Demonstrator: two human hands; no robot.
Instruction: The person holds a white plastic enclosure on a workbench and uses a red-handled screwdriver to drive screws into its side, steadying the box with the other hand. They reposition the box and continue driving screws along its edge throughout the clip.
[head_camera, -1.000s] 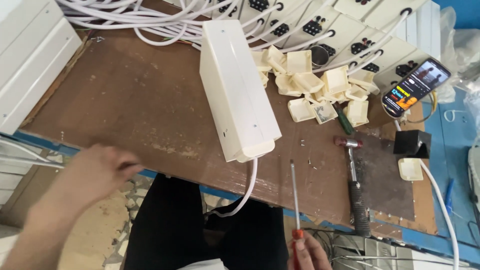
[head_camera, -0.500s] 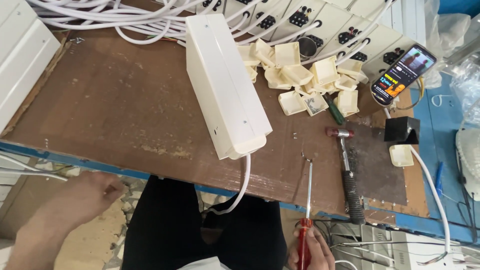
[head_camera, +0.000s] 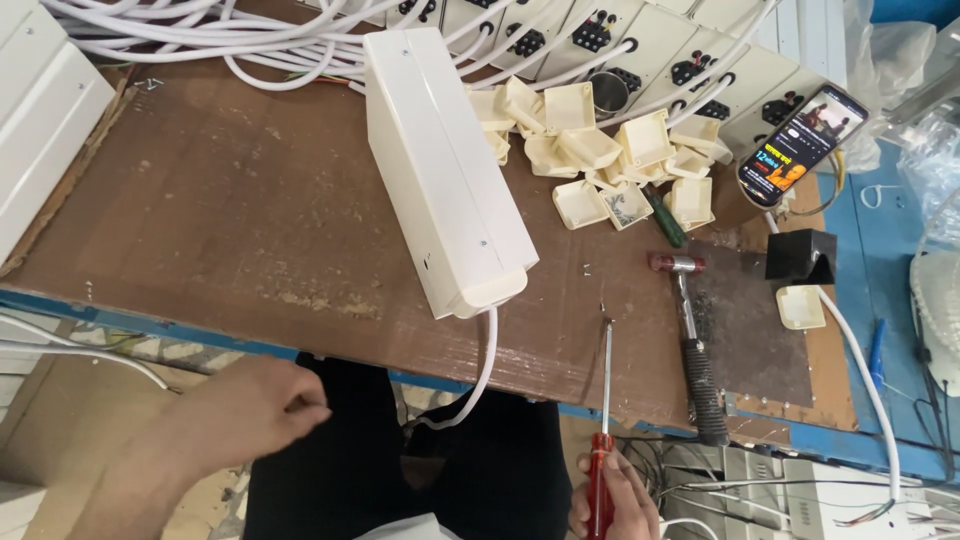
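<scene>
place: probably an electrical assembly workshop | signs: worn workbench (head_camera: 220, 220), hammer (head_camera: 690, 330), socket boxes (head_camera: 620, 60), cable bundles (head_camera: 200, 35)

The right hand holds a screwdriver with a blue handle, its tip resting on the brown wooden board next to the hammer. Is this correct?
Not quite. In the head view, the handle of the long thin screwdriver in the right hand is red, not blue. The rest holds: its tip rests on the brown wooden board, beside the hammer with the black grip.

White box (head_camera: 445, 170), red-handled screwdriver (head_camera: 601, 440), brown worktop (head_camera: 230, 210)
</scene>
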